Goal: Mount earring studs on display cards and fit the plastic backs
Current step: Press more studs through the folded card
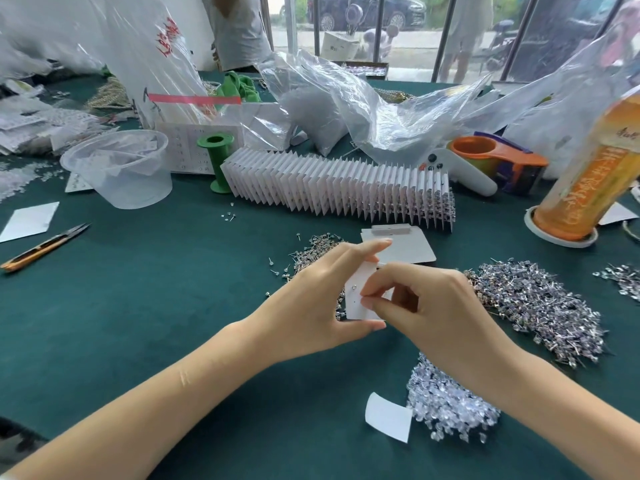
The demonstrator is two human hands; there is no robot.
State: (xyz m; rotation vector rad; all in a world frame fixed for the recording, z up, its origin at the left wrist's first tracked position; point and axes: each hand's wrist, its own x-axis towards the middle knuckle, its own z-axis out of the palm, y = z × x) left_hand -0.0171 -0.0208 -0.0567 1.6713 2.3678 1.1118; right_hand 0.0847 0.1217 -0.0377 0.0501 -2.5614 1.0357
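Hands (313,299) (426,306) around one card (356,299)

Your fingers (372,296) met over the surface (156,289); the stud pile (540,306) lay right of them, plastic backs (450,407) nearer you, carded row (339,188) beyond.

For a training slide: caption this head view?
Both hands hold a white display card over the green table.

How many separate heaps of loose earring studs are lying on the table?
3: one pile of studs right of the hands, a smaller pile behind the left hand, and a small heap at the right edge. Hands may hide more.
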